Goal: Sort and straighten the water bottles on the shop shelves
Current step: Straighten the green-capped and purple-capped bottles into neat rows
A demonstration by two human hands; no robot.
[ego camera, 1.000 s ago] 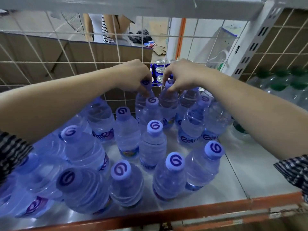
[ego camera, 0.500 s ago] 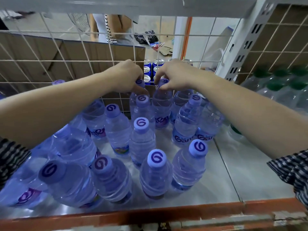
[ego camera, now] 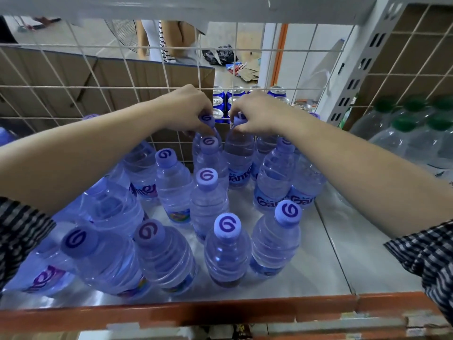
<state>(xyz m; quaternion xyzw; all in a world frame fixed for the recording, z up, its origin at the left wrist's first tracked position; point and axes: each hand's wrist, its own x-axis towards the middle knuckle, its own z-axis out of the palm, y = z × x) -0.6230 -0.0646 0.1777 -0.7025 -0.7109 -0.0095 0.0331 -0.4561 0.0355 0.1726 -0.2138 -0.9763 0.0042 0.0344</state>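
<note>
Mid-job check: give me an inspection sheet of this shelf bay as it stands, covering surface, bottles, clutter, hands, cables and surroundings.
Surface: grey metal shelf, orange front rail.
Job's things: purple-capped water bottles standing in loose rows; larger bottles crowd the left.
Clutter: nothing seen.
Grippers: left hand pinches the left back bottle by its cap; right hand pinches the right back bottle by its cap.
Cables: nothing seen.
Surroundings: wire mesh behind, cardboard box and blue cans beyond it; green-capped bottles in the right bay.
</note>
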